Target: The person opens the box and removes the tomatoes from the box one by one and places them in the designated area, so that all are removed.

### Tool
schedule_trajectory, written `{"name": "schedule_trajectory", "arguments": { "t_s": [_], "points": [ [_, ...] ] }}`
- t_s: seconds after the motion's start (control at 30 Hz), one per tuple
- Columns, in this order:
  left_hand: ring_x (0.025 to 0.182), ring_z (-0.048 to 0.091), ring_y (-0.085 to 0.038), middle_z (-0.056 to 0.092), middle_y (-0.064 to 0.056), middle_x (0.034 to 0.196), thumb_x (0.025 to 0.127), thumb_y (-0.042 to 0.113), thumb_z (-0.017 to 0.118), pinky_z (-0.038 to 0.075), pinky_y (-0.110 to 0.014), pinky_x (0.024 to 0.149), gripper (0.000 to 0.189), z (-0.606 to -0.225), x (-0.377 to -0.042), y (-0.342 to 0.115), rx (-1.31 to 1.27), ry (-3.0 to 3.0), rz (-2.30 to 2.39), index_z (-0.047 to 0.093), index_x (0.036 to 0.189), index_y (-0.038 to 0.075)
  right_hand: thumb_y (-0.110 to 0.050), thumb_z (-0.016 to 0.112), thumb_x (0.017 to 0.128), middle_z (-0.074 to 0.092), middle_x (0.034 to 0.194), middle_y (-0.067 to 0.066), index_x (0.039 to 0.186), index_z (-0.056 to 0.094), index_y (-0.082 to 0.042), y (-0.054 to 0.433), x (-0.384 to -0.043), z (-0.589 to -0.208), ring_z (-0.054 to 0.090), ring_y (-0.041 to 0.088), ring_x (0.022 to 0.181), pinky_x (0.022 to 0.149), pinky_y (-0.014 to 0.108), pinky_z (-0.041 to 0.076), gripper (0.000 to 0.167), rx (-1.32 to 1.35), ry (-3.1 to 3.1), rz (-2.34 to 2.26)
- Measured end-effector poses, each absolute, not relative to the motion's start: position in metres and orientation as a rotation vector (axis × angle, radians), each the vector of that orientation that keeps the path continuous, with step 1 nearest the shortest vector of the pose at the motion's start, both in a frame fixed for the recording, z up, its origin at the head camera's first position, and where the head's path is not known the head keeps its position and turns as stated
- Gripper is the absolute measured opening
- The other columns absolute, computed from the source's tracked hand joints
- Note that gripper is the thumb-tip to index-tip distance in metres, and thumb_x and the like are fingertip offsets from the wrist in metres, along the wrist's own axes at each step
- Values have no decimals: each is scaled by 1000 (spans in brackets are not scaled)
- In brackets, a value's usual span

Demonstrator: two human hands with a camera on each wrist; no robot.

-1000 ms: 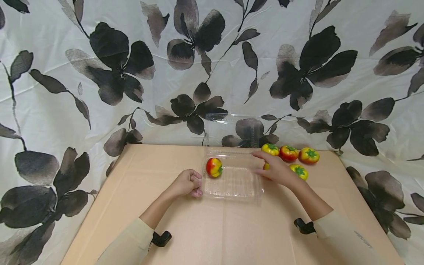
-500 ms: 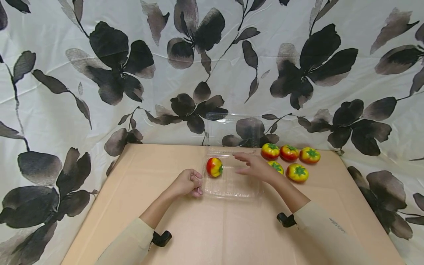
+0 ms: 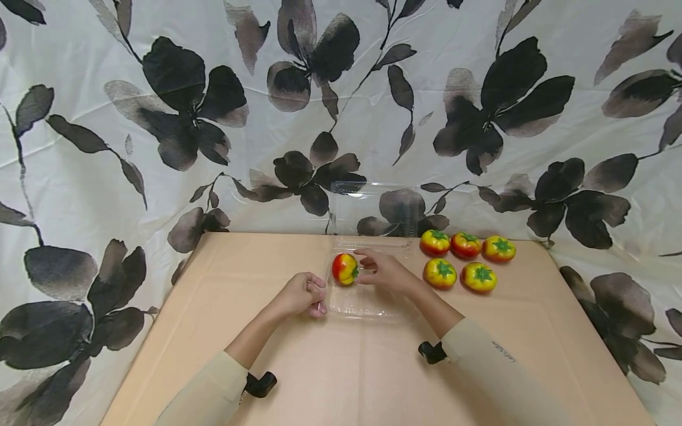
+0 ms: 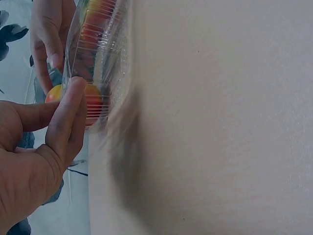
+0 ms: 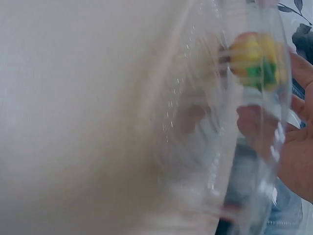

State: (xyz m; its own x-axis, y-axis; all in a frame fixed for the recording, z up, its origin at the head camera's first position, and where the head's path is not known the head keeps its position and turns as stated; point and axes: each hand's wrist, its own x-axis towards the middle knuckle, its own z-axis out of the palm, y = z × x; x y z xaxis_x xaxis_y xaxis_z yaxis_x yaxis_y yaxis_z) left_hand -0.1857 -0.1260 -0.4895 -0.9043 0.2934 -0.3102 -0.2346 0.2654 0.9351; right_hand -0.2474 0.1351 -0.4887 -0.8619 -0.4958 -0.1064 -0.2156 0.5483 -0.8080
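A clear plastic clamshell box lies on the table with its lid raised at the back. One red-and-yellow fruit with a green leafy top sits at the left inside it. My left hand pinches the box's left rim between thumb and fingers, as the left wrist view also shows. Over the box, my right hand reaches to the fruit's right side, thumb and fingers apart. In the right wrist view the fruit shows through the plastic wall; whether the fingers touch it I cannot tell.
Several similar fruits stand in two rows right of the box, near the back edge. The table has a tan cover. A white cloth with dark flowers hangs behind.
My right hand has moved left from beside the loose fruits, across the box, to the fruit inside. My left hand stays on the rim.
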Motion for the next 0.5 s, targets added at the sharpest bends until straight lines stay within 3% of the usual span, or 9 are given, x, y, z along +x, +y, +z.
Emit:
{"name": "schedule_trajectory", "arguments": {
  "t_s": [0.23, 0.5],
  "points": [
    [62, 68, -18, 66, -14, 77, 97, -9, 57, 66, -33, 62, 26, -490, -185, -127, 72, 2112, 1671, 48, 122, -14, -35, 83, 88, 65, 137, 12, 154, 45, -21, 114, -244, -497, 64, 30, 123, 107, 47, 56, 78, -472, 2524, -1229],
    [63, 69, -19, 67, -15, 77, 97, -8, 57, 67, -35, 62, 25, -490, -186, -128, 77, 2111, 1676, 49, 121, -13, -30, 84, 88, 68, 124, 12, 150, 46, -20, 101, -244, -502, 65, 26, 113, 105, 43, 57, 73, -502, 2560, -1263]
  ]
}}
